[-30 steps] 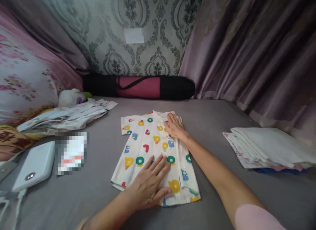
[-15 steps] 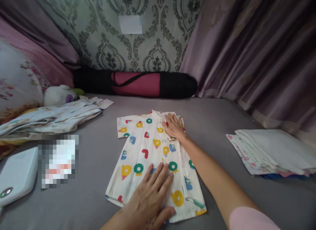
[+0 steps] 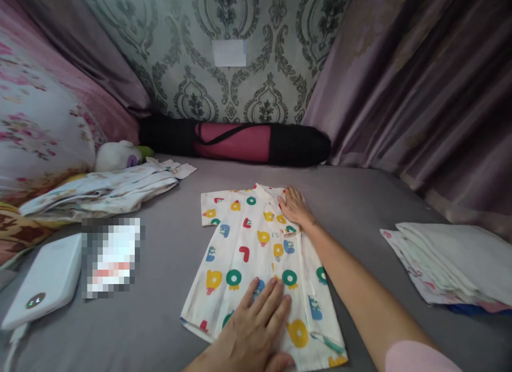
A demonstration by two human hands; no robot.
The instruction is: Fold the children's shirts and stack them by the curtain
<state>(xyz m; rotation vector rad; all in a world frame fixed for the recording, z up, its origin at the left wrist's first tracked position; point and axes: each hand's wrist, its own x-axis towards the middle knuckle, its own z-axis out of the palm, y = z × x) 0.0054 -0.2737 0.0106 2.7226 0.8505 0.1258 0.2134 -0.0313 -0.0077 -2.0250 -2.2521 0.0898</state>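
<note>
A small short-sleeved shirt (image 3: 258, 260), white with bright letter-shaped duck prints in yellow, green, red and blue, lies face up on a grey sheet (image 3: 160, 318), directly before the person. Its collar points away; one sleeve sticks out at left, while the one at right appears folded in over the front.

The left hand (image 3: 256, 324) rests palm down on the lower front near the hem, fingers slightly spread. The right hand (image 3: 296, 207) lies flat over the shirt's far right shoulder, fingers extended and close together, pinching nothing; a pale pink sleeve (image 3: 412, 356) shows on that arm.

To the right, well apart, sits a stack of folded cloths (image 3: 460, 255). To the left are a white power bank (image 3: 46, 279) with a cable (image 3: 16, 342) plugged in, a pixelated item (image 3: 114, 255) I cannot identify, and a rumpled pale garment (image 3: 116, 188) beside a white plush toy (image 3: 116, 154). A long black-and-maroon bag (image 3: 236, 143) lies along the patterned wall (image 3: 172, 52).
</note>
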